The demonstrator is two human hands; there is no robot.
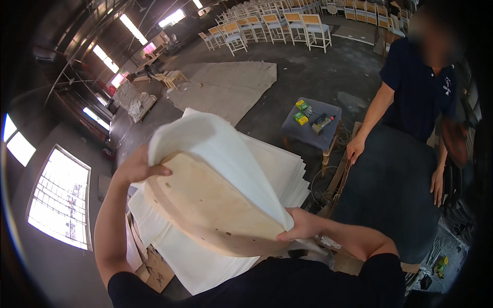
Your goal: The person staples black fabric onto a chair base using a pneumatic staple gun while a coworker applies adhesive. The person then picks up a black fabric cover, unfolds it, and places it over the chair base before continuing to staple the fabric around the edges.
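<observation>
A curved plywood panel (208, 205) with several small holes is held up in front of me, tilted. A white padding sheet (218, 141) lies along its far side and stands up past the upper edge. My left hand (137, 167) is closed round the panel's left end, thumb on the wood and the sheet under the fingers. At the right end my right hand (302, 224) grips panel and sheet together. Beneath them is a stack of white sheets (187, 264), partly hidden by the panel.
To the right a co-worker (418, 92) rests both hands on a large dark padded panel (387, 190). Beyond the stack stands an upholstered stool (311, 109) bearing small boxes and a tool (322, 123). Rows of chairs (275, 25) fill the back. Cardboard (159, 269) lies at lower left.
</observation>
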